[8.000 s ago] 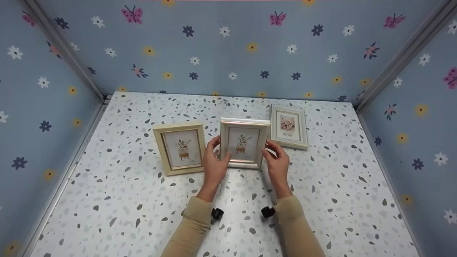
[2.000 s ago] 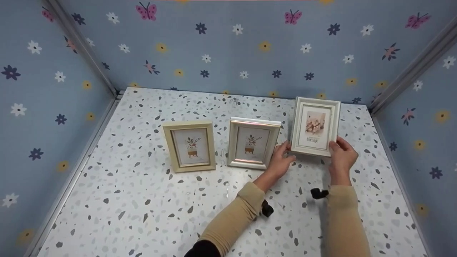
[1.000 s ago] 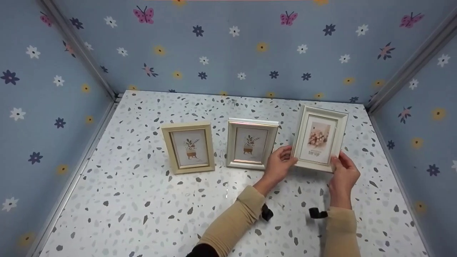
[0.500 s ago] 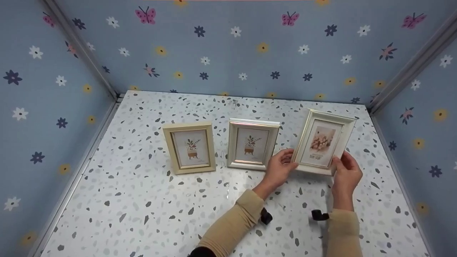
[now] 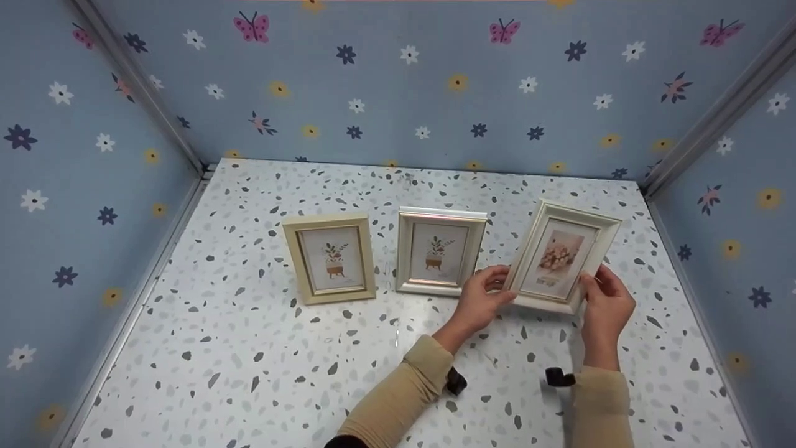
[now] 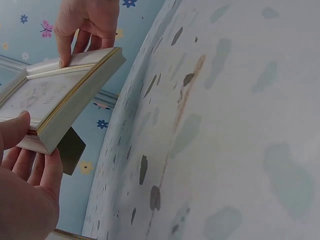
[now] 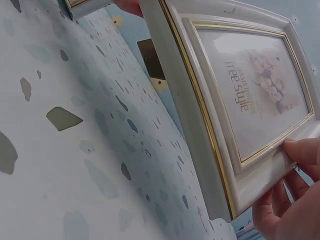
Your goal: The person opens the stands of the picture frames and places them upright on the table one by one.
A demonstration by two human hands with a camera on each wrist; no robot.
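Note:
A cream picture frame [image 5: 563, 256] with gold inner lines and a pink flower print is held between both hands at the right of the table, leaning back and turned. My left hand [image 5: 482, 298] pinches its lower left corner, thumb [image 6: 16, 129] in front and fingers behind. At the lower right side, my right hand [image 5: 606, 305] grips it, thumb on the front, fingers underneath in the right wrist view. A dark stand leg [image 6: 71, 152] sticks out from its back. The wrist views show its lower edge raised off the tabletop.
A silvery frame [image 5: 441, 249] with a plant print stands upright just left of my left hand. Farther left stands a yellowish frame [image 5: 329, 258] with a similar print. The speckled white table [image 5: 249, 348] is bounded by blue floral walls [image 5: 385, 74].
Eight seconds ago both hands held the silvery frame, while the cream one lay at the back right. Since then the hands took the cream frame, brought it nearer and turned it clockwise.

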